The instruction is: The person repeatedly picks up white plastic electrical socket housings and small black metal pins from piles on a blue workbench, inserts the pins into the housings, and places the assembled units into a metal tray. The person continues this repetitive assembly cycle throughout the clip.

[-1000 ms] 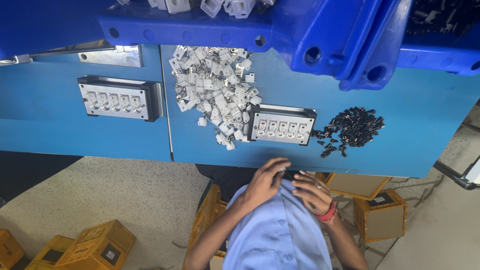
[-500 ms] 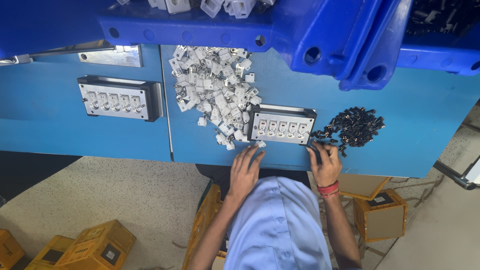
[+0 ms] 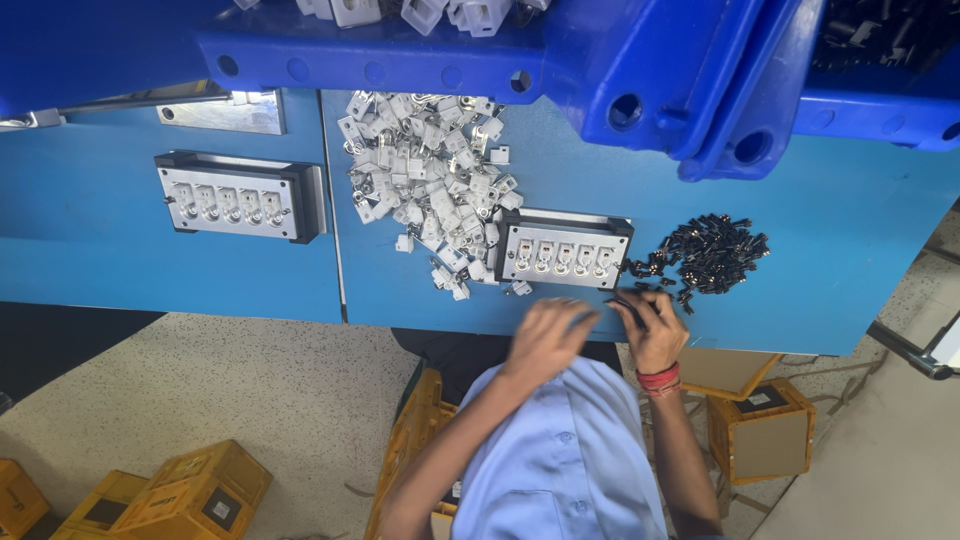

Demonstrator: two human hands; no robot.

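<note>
Down at the near edge of the blue counter (image 3: pixel 800 260), both hands sit close together. The left hand (image 3: pixel 545 335) is blurred, its fingers curled loosely; whether they pinch anything cannot be told. The right hand (image 3: pixel 655 330), with a red band at the wrist, reaches its fingers into the near edge of a pile of small black parts (image 3: pixel 710 250); its grip is unclear too. Just beyond the hands lies a metal tray with five slots (image 3: pixel 562 250), touching a heap of white plastic pieces (image 3: pixel 430 190). A second slotted tray (image 3: pixel 235 195) rests well apart, farther left.
</note>
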